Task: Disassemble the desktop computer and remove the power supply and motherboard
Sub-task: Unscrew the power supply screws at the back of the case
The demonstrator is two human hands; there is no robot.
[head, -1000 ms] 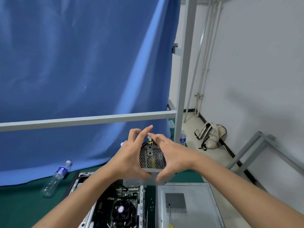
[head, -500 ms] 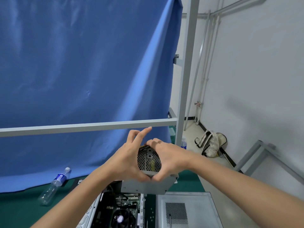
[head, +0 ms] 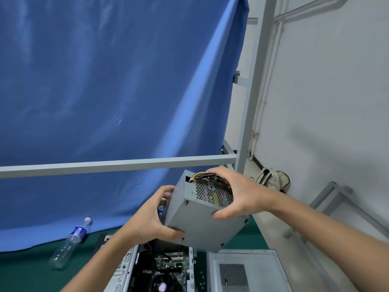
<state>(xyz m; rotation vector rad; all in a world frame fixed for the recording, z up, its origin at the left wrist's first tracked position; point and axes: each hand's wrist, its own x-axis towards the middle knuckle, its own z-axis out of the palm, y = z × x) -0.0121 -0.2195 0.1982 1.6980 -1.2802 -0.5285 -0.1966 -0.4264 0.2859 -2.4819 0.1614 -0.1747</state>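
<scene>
I hold the grey metal power supply (head: 200, 224) in the air above the open computer case (head: 126, 268). Its perforated end with yellow and purple wires faces up and toward me. My left hand (head: 151, 220) grips its left and lower side. My right hand (head: 237, 194) grips the perforated end, fingers over the top by the wires, thumb under the edge. Below, the motherboard (head: 170, 268) with its round black fan sits inside the case.
The removed grey side panel (head: 252, 270) lies right of the case, a screwdriver on it. An empty plastic bottle (head: 69, 243) lies on the green mat (head: 25, 270) at left. A grey frame bar (head: 115, 165) and post (head: 252, 91) stand before the blue curtain.
The power supply has come up out of the case and tilted, showing its long grey side. My left hand has slid down to its lower left side.
</scene>
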